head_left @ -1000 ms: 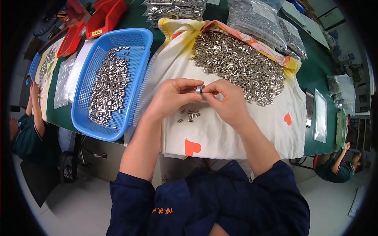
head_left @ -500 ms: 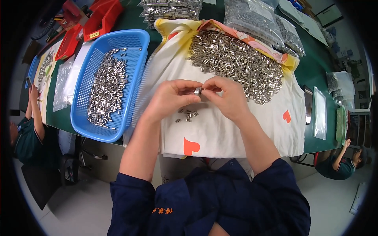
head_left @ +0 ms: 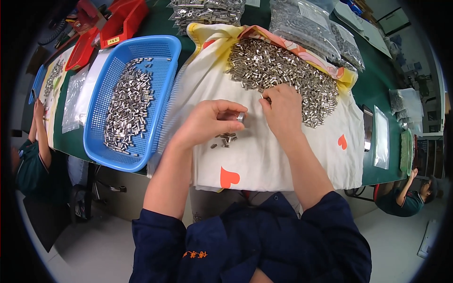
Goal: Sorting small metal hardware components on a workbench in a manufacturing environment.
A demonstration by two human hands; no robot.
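Observation:
My left hand (head_left: 204, 121) holds a short silvery metal ring (head_left: 241, 116) upright between thumb and fingertips, above the white cloth (head_left: 264, 165). To its right, my right hand (head_left: 285, 111) is at the near edge of a big heap of small metal cylinders (head_left: 288, 66). Its thumb and fingers are pinched together, and what sits between them is mostly hidden. A few loose metal cylinders (head_left: 228, 138) lie on the cloth just below my left hand, partly covered by it.
Left of the cloth stands a blue perforated basket (head_left: 118, 163) with many metal cylinders inside. Red bins (head_left: 121, 23) are at the back left, and clear bags of metal parts (head_left: 304, 28) lie behind the heap. A phone (head_left: 368, 125) rests on the right. One person works at each side.
My right hand has left the ring and moved right and away from me to the heap's edge. My left hand keeps the ring and has shifted slightly.

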